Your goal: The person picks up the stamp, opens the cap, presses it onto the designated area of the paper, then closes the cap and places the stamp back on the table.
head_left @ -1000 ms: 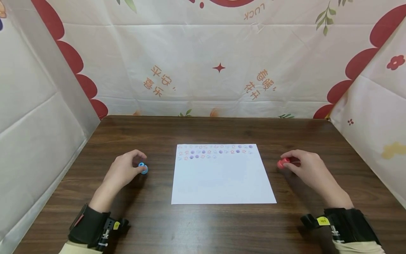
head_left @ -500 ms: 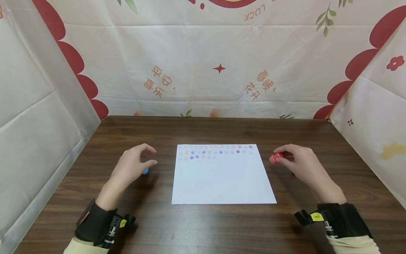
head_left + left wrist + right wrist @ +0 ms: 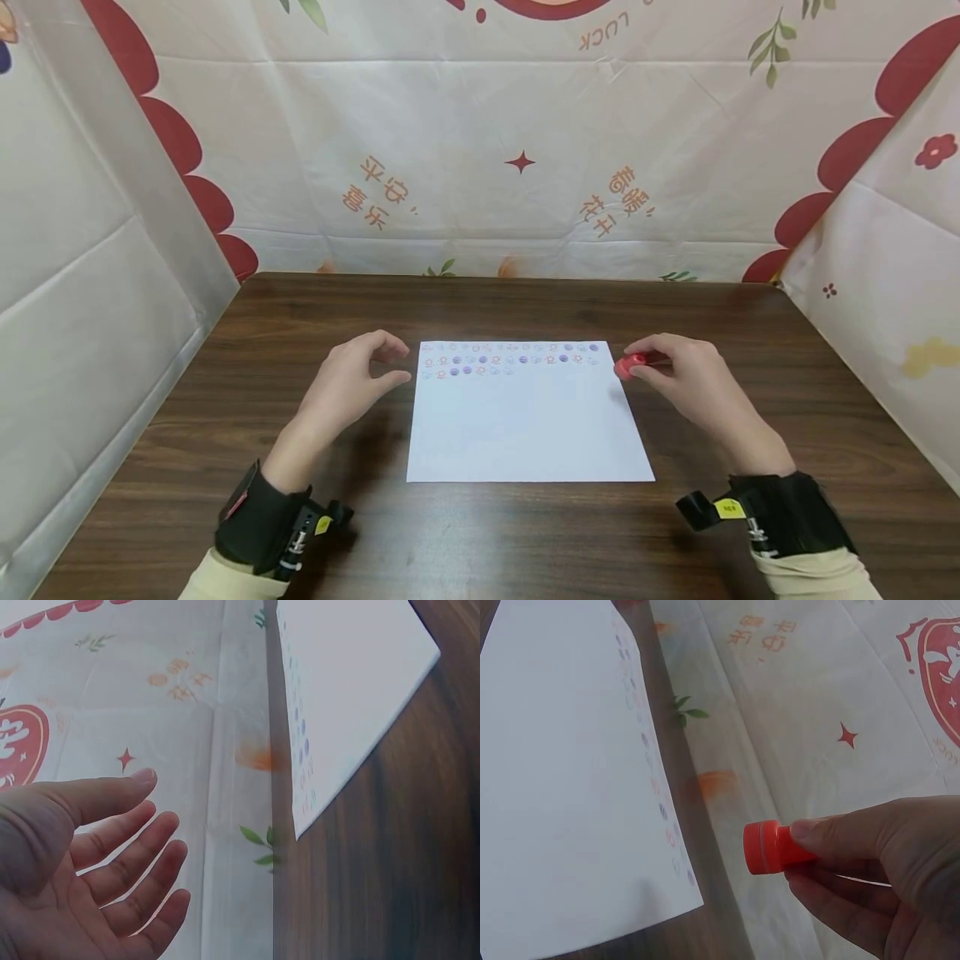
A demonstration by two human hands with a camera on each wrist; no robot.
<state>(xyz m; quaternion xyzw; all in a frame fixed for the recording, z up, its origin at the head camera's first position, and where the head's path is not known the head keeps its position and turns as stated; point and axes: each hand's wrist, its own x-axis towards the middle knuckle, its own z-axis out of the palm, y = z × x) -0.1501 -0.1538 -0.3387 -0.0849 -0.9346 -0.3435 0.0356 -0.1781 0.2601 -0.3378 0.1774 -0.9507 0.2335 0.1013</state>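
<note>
- The right hand (image 3: 697, 385) pinches the stamp (image 3: 763, 847) with thumb and fingers.
- The left hand (image 3: 345, 390) holds nothing, its thumb apart from fingers.
- Between them: paper (image 3: 525, 429).

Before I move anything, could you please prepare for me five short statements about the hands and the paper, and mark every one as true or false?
1. The right hand holds a small red piece. True.
2. The left hand grips a pen. False: its fingers are apart and nothing shows between them.
3. The paper lies on a dark wooden table. True.
4. The small coloured marks run along the paper's edge nearest the person. False: they are in rows near the far edge.
5. A black band is around the right wrist. True.
</note>
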